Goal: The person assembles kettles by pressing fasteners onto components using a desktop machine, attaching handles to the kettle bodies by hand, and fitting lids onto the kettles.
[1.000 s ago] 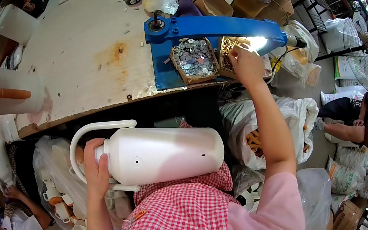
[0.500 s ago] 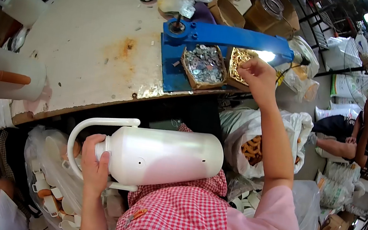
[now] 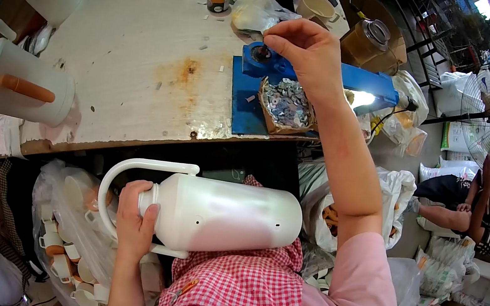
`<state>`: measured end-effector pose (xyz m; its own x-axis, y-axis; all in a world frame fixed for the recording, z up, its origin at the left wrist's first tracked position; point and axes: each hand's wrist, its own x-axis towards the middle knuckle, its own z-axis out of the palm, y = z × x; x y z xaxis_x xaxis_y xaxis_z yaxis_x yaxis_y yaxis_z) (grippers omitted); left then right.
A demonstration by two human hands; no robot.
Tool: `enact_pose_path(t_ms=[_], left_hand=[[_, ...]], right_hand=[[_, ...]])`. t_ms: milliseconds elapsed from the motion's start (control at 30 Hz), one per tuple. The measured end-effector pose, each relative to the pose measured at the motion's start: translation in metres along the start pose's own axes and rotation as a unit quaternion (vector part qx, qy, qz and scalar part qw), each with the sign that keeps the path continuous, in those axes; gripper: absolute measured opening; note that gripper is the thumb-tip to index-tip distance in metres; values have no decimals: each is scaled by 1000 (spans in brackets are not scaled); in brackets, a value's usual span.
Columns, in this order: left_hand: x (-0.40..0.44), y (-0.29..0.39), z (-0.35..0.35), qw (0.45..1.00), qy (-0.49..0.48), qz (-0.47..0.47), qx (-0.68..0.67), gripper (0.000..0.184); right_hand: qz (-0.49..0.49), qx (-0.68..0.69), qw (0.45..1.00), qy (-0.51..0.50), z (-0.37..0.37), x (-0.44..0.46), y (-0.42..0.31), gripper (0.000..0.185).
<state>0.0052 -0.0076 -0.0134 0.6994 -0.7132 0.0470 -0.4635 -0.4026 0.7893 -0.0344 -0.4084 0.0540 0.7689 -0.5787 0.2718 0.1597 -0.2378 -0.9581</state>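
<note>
The right hand is over the left end of the blue machine, thumb and forefinger pinched together; I cannot tell whether a small part sits between the tips, or whether they touch the machine. The left hand is curled round the neck of a white bottle, which lies on its side below the blue machine, against the checked apron. The bottle looks partly put together: its curved white handle is in place at the neck end, but two small dark spots in its side look like bare holes with nothing fitted. The hand hides whether a lid is on. Well to the left of the blue machine, by the table, is a white jug with an orange grip. A carton of grey washers sits on the blue machine's base, and a lit lamp glows near its right end
</note>
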Motion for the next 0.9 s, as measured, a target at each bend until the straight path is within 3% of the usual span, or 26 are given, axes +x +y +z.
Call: enact_pose_path(t_ms=[433,533,700,767,833,900], left_hand=[[5,0,3,1000,-3,18,-5,40],[4,-1,2,1000,-5,14,-8,40],[3,3,1,1000,-6,4,-19,40],[3,4,2,996,-14,-64,-59,40],[2,3,1,995,-21,-77,-54,40],[1,-1,-2,994,-27,-91,-49,40]], right_hand=[[-33,-168,983,-66,-5,13,-9,11],[-7,-70,996,-47,-3,9,2,11],[-15,-50,998,-39,0,7,8,13],[-25,-33,998,-37,-1,3,6,13],[-67,-22,996,49,2,-14,-4,15],[-9,-31,999,31,-23,-46,3,14]])
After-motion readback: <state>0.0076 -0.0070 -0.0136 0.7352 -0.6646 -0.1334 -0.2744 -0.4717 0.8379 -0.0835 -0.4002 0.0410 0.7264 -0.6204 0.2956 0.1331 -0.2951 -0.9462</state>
